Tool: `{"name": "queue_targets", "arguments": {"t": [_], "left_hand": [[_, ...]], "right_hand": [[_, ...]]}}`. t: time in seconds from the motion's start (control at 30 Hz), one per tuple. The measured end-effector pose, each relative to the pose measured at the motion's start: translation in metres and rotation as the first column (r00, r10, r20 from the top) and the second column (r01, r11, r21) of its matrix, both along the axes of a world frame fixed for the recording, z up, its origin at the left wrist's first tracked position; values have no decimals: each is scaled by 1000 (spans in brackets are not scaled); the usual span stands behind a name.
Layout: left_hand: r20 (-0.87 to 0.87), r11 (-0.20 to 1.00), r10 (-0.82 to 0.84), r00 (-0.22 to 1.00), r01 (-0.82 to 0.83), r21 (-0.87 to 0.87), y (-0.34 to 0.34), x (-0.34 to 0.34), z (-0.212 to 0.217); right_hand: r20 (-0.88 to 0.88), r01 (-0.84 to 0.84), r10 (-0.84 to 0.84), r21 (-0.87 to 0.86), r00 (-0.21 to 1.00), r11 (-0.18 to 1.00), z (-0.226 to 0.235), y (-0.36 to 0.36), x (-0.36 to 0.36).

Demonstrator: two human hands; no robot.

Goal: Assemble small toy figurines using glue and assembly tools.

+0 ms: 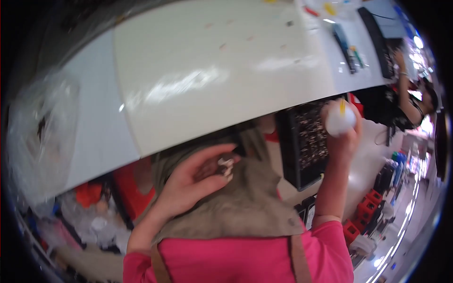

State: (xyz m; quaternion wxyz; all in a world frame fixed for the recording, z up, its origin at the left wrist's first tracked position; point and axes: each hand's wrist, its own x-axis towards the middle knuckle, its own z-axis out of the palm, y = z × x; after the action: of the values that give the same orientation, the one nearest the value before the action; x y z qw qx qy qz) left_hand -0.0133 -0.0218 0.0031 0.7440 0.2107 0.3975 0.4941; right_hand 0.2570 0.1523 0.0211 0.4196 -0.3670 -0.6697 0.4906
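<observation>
Pink sleeves (245, 259) fill the lower edge, with a grey-brown apron (245, 203) and its brown straps lying over them. Beyond that spreads the long white bench (212, 70), its pale top curving across most of the view, with a crumpled clear plastic bag (40, 132) at its far left end and a dark keyboard-like bar (375, 40) plus some small coloured tools at the far right end. Below the bench edge hangs a black tray (304, 146) with a speckled face, and red crates (368, 207) stand on the floor to the right. Another person in dark clothing (406, 106) leans at the right end of the bench.

The left hand (193, 181) is curled, fingers bent inward, pinching a small white and dark piece (225, 166) at the fingertips, just over the apron and below the bench edge. The right hand (347, 129) is raised beside the black tray and wraps around a round white bottle (339, 119) with a little yellow mark on top; the fingers close behind it, so the grip is firm. Both hands sit well apart, the bottle higher than the small piece.
</observation>
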Motion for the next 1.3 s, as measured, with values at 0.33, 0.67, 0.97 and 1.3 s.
{"name": "queue_targets", "arguments": {"t": [0.33,0.67,0.97,1.3], "left_hand": [[-19,1000,-11,1000,11,20,-17,2,-1],[-44,998,53,998,-54,-21,5,17,-5],[129,998,-43,991,38,41,10,21,-4],[169,1000,-1,986,0,5,6,24,-1]], "right_hand": [[327,166,-310,402,893,901,-22,146,-22],[86,275,-386,564,919,779,1,57,-23],[117,-452,437,278,892,848,-34,-65,-79],[72,-511,506,135,859,849,-30,-65,-82]]}}
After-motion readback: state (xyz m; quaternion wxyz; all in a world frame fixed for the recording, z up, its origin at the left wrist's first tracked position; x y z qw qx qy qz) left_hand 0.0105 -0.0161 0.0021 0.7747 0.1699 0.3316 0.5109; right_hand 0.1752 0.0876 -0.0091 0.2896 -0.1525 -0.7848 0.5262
